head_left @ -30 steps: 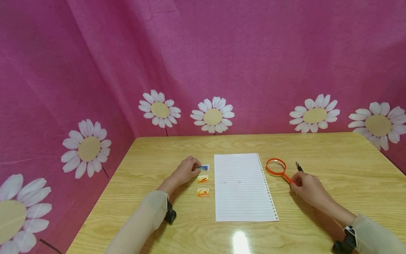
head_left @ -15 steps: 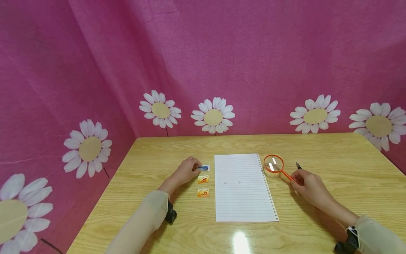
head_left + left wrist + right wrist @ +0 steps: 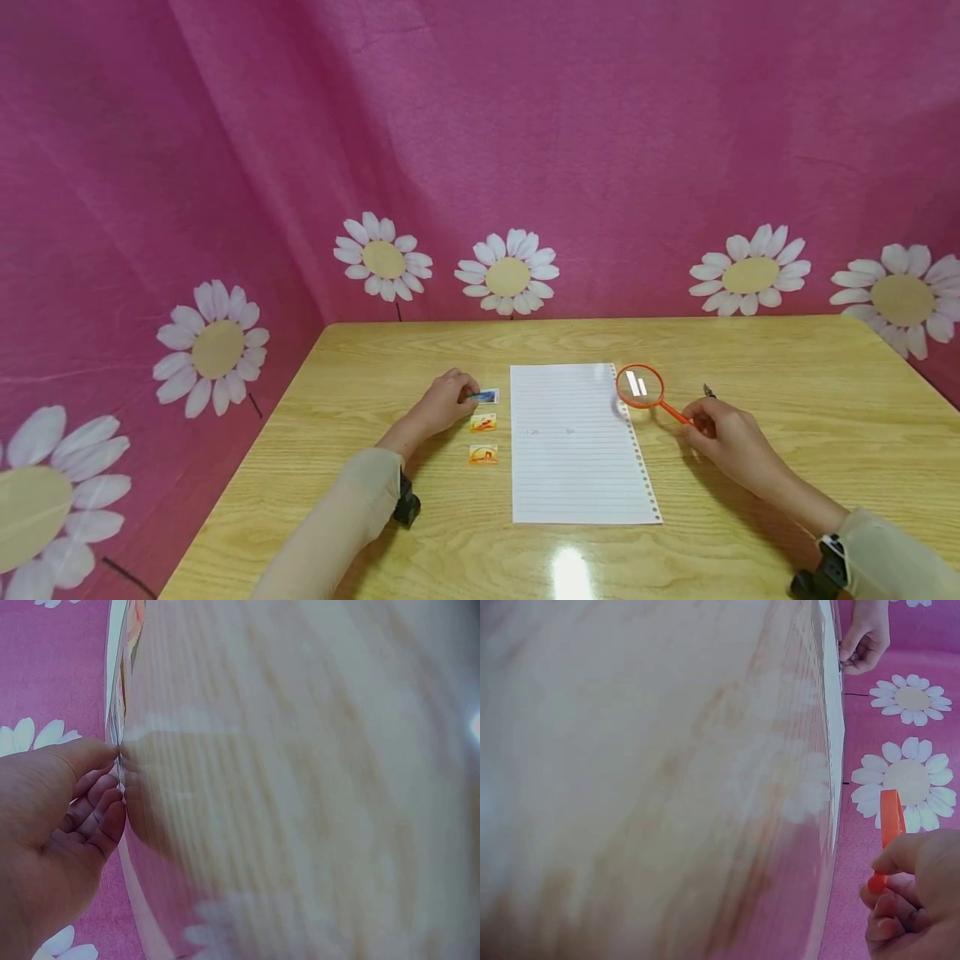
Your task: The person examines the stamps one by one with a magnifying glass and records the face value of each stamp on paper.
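Note:
My left hand (image 3: 442, 402) is at a small blue postage stamp (image 3: 488, 397), thumb and fingertips together at its left end, which they hide. Below it lie two yellow-orange stamps, the upper stamp (image 3: 483, 422) and the lower stamp (image 3: 483, 454). In the right hand (image 3: 729, 431) I grip the handle of an orange-rimmed magnifying glass (image 3: 674, 412), its lens raised over the top right edge of a lined sheet (image 3: 577, 483). The right wrist view shows the orange rim (image 3: 889, 817) edge-on above the pinching fingers. The left wrist view shows curled fingers (image 3: 109, 817) at table level.
A black pen (image 3: 709, 391) with a metal nib lies just behind my right hand, mostly hidden. Faint handwritten numbers stand on the sheet. The wooden table (image 3: 420, 342) meets a pink flowered cloth (image 3: 600, 167) at its back and left.
The magnifying glass has lifted and shifted left, from beside the sheet to over its edge. The left hand and the stamps have stayed in place; the view has shifted slightly.

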The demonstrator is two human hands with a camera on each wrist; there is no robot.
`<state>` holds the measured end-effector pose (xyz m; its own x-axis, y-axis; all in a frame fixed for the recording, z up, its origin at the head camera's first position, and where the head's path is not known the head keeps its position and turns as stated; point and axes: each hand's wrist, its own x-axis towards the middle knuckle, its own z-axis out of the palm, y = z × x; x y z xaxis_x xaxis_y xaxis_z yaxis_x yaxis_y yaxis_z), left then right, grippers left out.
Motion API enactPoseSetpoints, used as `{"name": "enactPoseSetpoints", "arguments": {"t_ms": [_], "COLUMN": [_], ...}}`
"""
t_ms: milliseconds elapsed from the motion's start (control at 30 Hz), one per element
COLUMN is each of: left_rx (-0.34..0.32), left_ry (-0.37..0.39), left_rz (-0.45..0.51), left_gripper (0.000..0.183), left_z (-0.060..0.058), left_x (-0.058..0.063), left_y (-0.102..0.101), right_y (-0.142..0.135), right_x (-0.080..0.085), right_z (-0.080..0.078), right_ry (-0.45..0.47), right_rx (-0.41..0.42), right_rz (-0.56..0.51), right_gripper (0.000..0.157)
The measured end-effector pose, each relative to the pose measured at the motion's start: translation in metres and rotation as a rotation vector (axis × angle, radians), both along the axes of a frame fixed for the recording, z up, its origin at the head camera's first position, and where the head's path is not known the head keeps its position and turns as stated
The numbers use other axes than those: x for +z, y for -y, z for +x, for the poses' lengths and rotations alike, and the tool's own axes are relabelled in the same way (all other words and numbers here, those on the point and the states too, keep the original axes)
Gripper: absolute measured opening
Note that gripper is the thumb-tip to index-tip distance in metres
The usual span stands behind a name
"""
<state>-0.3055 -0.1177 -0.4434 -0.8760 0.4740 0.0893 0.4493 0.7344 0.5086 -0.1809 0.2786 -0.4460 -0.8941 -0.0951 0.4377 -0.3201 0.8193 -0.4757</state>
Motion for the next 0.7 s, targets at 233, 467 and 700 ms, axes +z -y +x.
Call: {"name": "enactPoseSetpoints", "arguments": {"t_ms": [233,467,700], "left_rx": [-0.040,-0.076,0.009], "left_ry": [-0.006,-0.030,-0.010], "left_rz": [0.028,0.046,-0.016], "left_gripper": [0.008,0.010,0.009], "left_z": [-0.002,-0.006,-0.003], "left_x": [-0.003,-0.008,-0.004], "left_y": [0.003,0.006,0.000], "right_y": [0.003,0.007,0.011], "right_x": [0.002,0.004,0.004], "right_z": [-0.001,-0.005,-0.011], "right_ry": [0.016,-0.031,-0.080], "right_rx": [0.029,0.077,0.124], "right_rz": [-0.003,-0.004,0.007], "right_gripper": [0.015,0.016,0.018]}}
